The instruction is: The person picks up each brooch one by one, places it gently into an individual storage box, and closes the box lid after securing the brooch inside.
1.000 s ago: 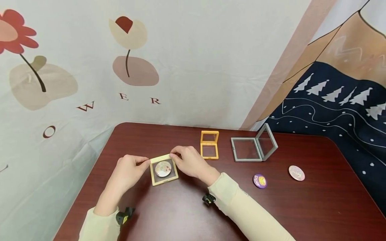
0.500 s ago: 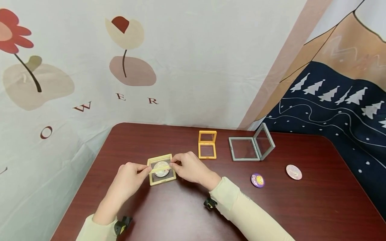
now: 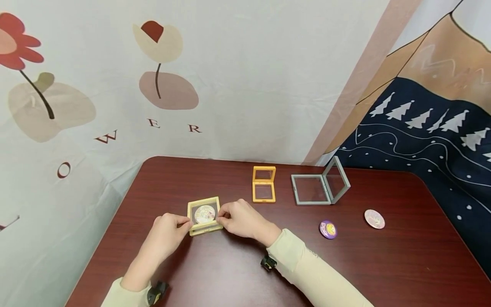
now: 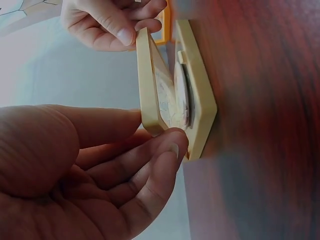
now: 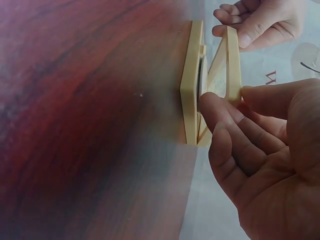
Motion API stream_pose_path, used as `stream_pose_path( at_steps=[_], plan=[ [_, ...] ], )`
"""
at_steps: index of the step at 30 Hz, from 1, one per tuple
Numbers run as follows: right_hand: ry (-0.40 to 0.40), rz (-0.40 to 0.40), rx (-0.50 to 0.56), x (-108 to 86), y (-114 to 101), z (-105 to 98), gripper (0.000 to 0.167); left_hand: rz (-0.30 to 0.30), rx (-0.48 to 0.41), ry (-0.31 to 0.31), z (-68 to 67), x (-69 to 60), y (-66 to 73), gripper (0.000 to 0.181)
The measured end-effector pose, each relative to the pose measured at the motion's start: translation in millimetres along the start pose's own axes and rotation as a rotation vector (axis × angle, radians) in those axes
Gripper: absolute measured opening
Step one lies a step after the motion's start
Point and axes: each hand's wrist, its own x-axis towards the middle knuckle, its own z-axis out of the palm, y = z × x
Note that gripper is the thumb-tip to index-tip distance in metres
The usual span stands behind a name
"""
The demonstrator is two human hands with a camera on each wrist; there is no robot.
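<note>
A pale yellow hinged display case [image 3: 206, 232] lies on the table with a round floral badge [image 3: 204, 214] inside. Its clear-windowed lid [image 4: 146, 85] is tilted over the badge, the free edge a short way above the base in both wrist views. My left hand [image 3: 163, 234] pinches the lid's near left corner between thumb and fingers. At the opposite near corner, my right hand [image 3: 243, 219] pinches the lid the same way, one fingertip reaching into the gap between lid and base in the right wrist view.
Behind my right hand stands a small orange case [image 3: 264, 192], opened out. A larger grey case [image 3: 313, 203] with its lid raised is to its right. A purple badge [image 3: 328, 230] and a pink badge [image 3: 374, 219] lie on the table's right side.
The lid has swung down toward me, from standing up at the back of the case to lying low over the badge. Both hands have moved nearer with it, keeping their pinch.
</note>
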Motion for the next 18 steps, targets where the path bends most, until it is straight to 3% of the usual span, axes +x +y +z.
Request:
stream_pose_path(
  at_steps=[18],
  plan=[
    [-0.057,0.014,-0.049,-1.6,1.7,7.0,0.008,-0.019,0.004,0.011,9.6,-2.0,-2.7,0.009]
  ],
)
